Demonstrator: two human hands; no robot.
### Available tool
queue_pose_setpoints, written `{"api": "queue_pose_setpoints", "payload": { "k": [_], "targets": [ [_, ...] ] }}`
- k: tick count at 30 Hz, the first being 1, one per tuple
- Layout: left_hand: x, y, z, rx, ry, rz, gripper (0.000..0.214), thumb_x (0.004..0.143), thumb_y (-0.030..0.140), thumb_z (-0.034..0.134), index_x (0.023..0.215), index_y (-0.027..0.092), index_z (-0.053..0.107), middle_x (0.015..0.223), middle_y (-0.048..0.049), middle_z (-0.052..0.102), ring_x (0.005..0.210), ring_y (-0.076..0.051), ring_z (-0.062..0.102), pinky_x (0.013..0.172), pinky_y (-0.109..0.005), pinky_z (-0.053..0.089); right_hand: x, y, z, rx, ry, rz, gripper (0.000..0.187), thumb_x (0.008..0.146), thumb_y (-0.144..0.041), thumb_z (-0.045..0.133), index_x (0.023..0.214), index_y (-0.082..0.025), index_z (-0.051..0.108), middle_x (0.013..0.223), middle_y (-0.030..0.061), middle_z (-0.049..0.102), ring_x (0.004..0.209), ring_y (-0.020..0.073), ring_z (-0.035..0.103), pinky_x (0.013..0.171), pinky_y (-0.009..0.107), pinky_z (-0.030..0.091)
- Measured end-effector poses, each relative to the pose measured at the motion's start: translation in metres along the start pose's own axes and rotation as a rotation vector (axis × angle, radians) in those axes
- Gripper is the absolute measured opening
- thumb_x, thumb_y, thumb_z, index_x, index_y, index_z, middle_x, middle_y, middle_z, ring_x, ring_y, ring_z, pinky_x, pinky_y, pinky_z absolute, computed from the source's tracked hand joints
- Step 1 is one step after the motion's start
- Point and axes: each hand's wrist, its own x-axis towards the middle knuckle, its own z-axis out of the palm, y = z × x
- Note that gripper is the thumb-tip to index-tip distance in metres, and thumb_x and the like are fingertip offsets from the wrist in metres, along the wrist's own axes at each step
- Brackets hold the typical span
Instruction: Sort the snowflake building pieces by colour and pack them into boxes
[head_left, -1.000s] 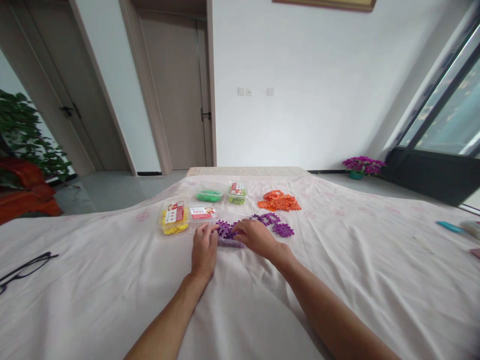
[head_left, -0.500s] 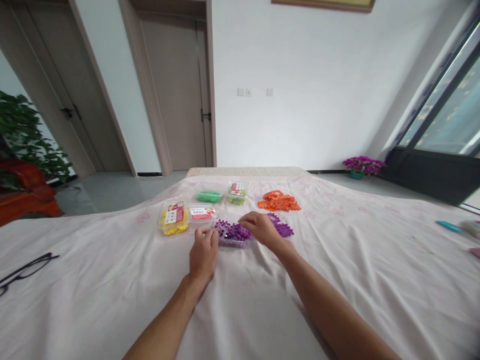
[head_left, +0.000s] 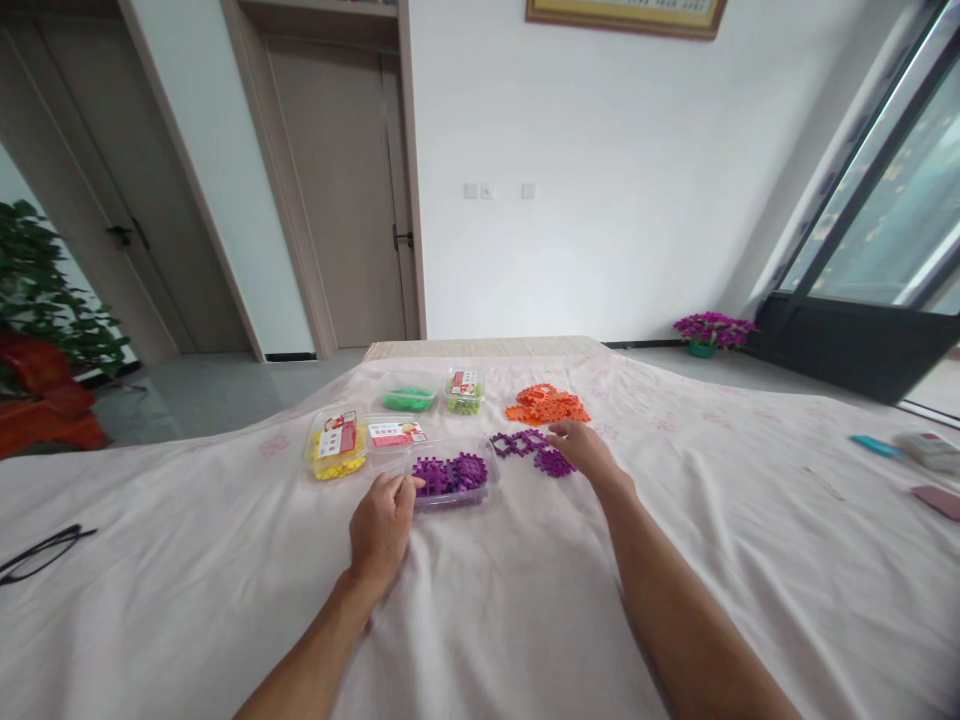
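A clear plastic tray with purple interlocking pieces inside lies on the pink sheet. My left hand rests at the tray's near left corner, fingers curled against its edge. My right hand reaches right of the tray, and its fingertips touch the loose purple pieces on the sheet. Whether the fingers have closed on a piece is hidden.
Behind the tray stand a box of yellow pieces, a lid with a red label, a green-filled tray and a small labelled box. Orange pieces lie heaped farther back. Black glasses lie far left, small items far right.
My right hand has left the tray and moved right to the loose purple pieces. My left hand stays at the tray's corner. The camera has shifted slightly.
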Motion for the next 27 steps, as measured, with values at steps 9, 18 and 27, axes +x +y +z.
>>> {"api": "queue_pose_setpoints", "payload": {
  "k": [9,18,27],
  "targets": [
    [0.005,-0.007,0.007,0.008,0.18,0.063,0.039,0.084,0.036,0.057,0.122,0.026,0.063,0.114,-0.0073,0.061,0.109,-0.023,0.059,0.096,-0.038,0.047,-0.008,-0.021,0.032,-0.13,-0.017,-0.178,0.037,0.088,-0.046,0.057,0.117,-0.025,0.068,0.114,0.0083,0.07,0.109,0.0247,0.059,0.09,0.031,0.041],
    [0.023,-0.023,0.024,-0.515,-0.107,-0.15,0.064,0.075,0.019,0.059,0.138,0.025,0.048,0.126,-0.0082,0.063,0.1,-0.018,0.064,0.088,-0.033,0.051,-0.011,-0.031,0.024,-0.025,0.191,-0.115,0.037,0.098,-0.036,0.037,0.091,-0.02,0.07,0.098,0.0108,0.071,0.097,0.0217,0.062,0.084,0.031,0.042],
    [0.02,-0.015,0.021,-0.595,-0.098,-0.276,0.053,0.073,0.032,0.063,0.124,0.017,0.061,0.083,0.0004,0.062,0.071,-0.014,0.061,0.068,-0.026,0.048,-0.018,-0.083,0.003,0.924,-0.052,-0.141,0.04,0.084,-0.047,0.054,0.102,-0.014,0.066,0.076,0.0047,0.07,0.058,0.0129,0.058,0.051,0.022,0.04]
  ]
}}
